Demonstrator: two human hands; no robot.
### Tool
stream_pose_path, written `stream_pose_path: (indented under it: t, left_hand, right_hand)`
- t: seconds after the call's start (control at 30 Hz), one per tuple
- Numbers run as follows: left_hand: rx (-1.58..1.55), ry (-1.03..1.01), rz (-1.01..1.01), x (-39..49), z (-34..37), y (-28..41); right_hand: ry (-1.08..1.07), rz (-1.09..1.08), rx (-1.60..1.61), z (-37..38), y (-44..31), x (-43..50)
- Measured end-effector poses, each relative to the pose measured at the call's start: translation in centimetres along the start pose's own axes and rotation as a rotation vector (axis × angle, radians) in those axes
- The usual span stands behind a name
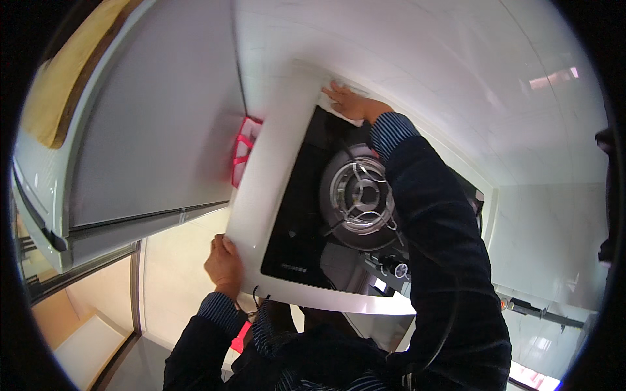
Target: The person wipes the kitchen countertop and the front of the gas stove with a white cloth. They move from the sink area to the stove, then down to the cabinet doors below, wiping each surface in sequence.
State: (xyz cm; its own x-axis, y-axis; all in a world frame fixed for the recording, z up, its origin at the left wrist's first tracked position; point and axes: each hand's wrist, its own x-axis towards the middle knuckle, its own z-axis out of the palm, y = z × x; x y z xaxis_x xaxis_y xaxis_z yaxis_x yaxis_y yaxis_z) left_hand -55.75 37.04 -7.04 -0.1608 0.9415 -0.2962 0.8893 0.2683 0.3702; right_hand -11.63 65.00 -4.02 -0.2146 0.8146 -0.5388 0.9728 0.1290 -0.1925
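Note:
My right hand [346, 100] reaches across to the back of the white countertop [254, 200], near the wall. Its fingers are spread over a thin white cloth or paper wipe [356, 120], pressing it down by the rear corner of a black glass gas hob [303, 195]. Most of the wipe is hidden under the hand. On the hob sits a round burner with a metal pan support [364, 195], partly covered by my right sleeve. My left hand [224, 264] grips the front left corner of the countertop, its fingers curled at the edge.
A tall grey refrigerator [161, 112] stands on the left. A pink-trimmed bag [244, 151] fills part of the gap beside the countertop. Pale marbled wall [440, 58] rises behind the hob. A control knob [400, 270] is at the hob's front.

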Motion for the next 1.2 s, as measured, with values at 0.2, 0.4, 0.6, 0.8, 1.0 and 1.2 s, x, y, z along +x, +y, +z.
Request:
stream_pose_path:
  t: [0.2,0.4,0.6,0.8,1.0,1.2]
  left_hand:
    - [0.036,0.079,0.058,0.0,0.5,-0.7]
    - [0.085,0.155,0.101,0.0,0.8,-1.1]
    - [0.096,0.172,0.112,0.1,1.1,-1.6]
    - [0.097,0.208,0.116,0.5,1.5,-2.6]
    - [0.11,0.287,0.185,1.4,2.5,-5.0]
    - [0.077,0.127,0.103,2.6,2.6,-7.8]
  right_hand:
    - [0.024,-0.186,0.124,0.8,5.0,-5.1]
    - [-0.043,-0.099,0.179,3.5,14.5,-16.1]
    - [0.021,0.121,0.318,8.0,23.9,-27.9]
    - [0.513,0.188,0.453,11.5,27.3,-32.1]
    - [0.96,0.711,0.61,12.0,33.0,-39.2]
    - [1.315,1.021,0.61,19.0,41.2,-53.5]
